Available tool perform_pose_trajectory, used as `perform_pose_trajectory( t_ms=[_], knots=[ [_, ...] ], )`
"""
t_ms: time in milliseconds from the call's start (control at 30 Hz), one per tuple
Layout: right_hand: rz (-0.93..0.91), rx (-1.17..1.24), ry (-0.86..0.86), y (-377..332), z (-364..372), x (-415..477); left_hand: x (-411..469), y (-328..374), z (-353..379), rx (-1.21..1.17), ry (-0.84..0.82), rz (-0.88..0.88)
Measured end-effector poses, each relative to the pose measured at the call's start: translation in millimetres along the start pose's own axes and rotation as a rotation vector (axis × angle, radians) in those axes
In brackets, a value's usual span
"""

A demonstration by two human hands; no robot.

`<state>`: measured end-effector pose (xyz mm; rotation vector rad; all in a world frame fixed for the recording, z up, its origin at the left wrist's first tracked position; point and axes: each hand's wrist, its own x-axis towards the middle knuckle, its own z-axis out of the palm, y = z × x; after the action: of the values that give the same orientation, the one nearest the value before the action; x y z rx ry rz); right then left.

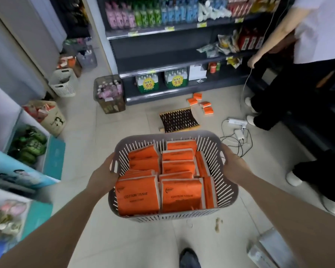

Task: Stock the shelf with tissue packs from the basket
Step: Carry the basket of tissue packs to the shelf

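Orange film-wrapped tissue packs point(137, 196), printed COTTON TISSUE, fill the grey slotted plastic basket point(172, 216). Most stand on edge in close rows, and a few are wedged upright along its right wall. The basket is held off the tiled floor in front of the person, well short of the dark metal shelf unit point(162, 60), whose middle tier looks largely bare on the left. The left hand point(103, 176) grips the basket's left rim by the handle slot, thumb over the top edge. The right hand point(234, 163) grips the right rim beside its slot, its fingers curled out of sight under or through it. By their look, each pack should be light and soft, yielding under a squeeze, with a glossy wrap that may slide against its neighbours; nothing seems fragile, though a hard pinch could crease one. The full load is probably modest in weight but bulky, so two hands at the handles suit it. For single packs, a grasp from above across the narrow sides, starting with the front row, seems easiest. Several loose orange packs point(200, 103) lie on the floor near the shelf base.
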<state>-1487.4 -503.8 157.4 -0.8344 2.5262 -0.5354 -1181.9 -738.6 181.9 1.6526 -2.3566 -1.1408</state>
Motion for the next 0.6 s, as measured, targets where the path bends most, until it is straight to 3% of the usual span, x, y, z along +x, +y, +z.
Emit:
perform_pose_trajectory(
  t_ms=[267,600],
  knots=[
    [-0.058,-0.055,0.031,-11,-52,140,114,83,7,-0.031,0.037,-0.005],
    [-0.002,-0.039,0.029,-46,-81,305,281,158,-9,-0.049,-0.013,0.039]
  ],
)
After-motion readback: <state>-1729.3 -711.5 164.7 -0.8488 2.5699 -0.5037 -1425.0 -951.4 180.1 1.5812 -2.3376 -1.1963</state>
